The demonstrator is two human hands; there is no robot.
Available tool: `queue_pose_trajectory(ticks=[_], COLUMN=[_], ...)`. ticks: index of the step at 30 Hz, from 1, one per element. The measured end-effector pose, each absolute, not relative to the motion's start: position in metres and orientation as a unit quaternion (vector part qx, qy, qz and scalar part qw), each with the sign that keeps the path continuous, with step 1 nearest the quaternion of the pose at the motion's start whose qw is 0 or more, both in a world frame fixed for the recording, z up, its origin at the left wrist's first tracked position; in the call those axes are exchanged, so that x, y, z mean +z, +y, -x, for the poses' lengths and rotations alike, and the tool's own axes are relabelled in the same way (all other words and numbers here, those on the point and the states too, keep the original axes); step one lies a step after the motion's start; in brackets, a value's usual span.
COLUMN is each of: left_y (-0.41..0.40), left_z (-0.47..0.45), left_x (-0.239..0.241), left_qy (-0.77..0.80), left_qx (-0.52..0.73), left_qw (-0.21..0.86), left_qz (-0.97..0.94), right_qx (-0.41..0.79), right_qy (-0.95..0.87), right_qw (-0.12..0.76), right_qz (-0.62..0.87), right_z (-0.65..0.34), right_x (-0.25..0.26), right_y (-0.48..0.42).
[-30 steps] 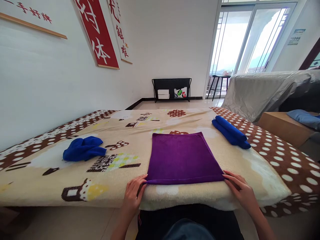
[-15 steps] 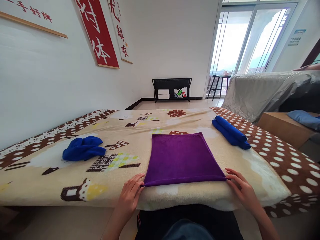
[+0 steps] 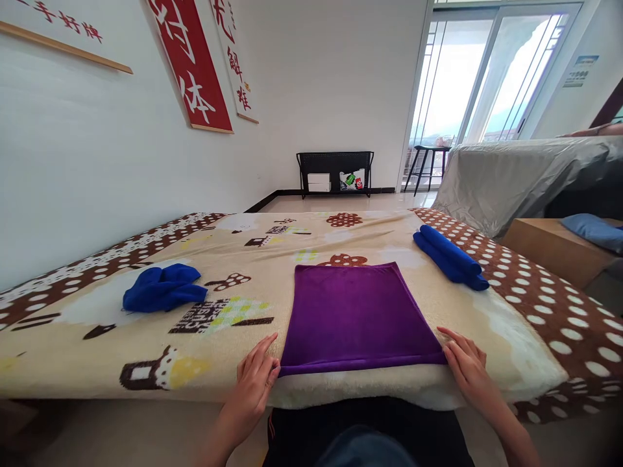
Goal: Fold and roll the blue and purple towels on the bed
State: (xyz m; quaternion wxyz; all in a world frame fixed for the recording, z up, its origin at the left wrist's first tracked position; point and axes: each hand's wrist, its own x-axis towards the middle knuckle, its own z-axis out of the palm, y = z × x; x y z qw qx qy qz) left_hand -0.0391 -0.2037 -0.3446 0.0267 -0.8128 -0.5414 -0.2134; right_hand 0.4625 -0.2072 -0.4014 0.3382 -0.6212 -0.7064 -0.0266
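Note:
A purple cloth lies spread flat before me, with a narrow fold or hem along its near edge. Thumb and fingers of my left hand pinch its near left corner. At the near right corner, my right hand grips the cloth the same way, its index finger stretched forward. Left of the purple cloth sits a crumpled blue cloth. A rolled or folded blue cloth rests to the right, beyond my right hand.
Everything lies on a cream patterned blanket with a brown polka-dot border. A cardboard box stands at the right, near a plastic-covered piece of furniture. A black rack is against the far wall.
Both hands have drawn the purple cloth slightly toward me. Its near edge now sits closer to the blanket's front edge, and its far edge has followed. The blue cloths have stayed put.

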Motion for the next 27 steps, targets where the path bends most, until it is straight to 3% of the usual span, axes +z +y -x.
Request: queue_pose_trajectory(ticks=[9, 18, 27], left_y=[-0.199, -0.205, -0.204], left_z=[-0.010, -0.094, -0.096], left_x=[-0.364, -0.371, -0.353], left_qy=[-0.586, -0.445, -0.423], left_qx=[-0.311, -0.382, -0.339], left_qw=[0.187, 0.142, 0.084], left_qz=[0.724, 0.797, 0.836], right_qx=[-0.249, -0.141, -0.114], right_qy=[-0.580, -0.717, -0.764], right_qw=[0.437, 0.491, 0.424], right_qz=[0.641, 0.475, 0.473], right_z=[-0.421, -0.336, -0.340], right_x=[-0.402, -0.399, -0.387], right_y=[-0.198, -0.204, -0.204])
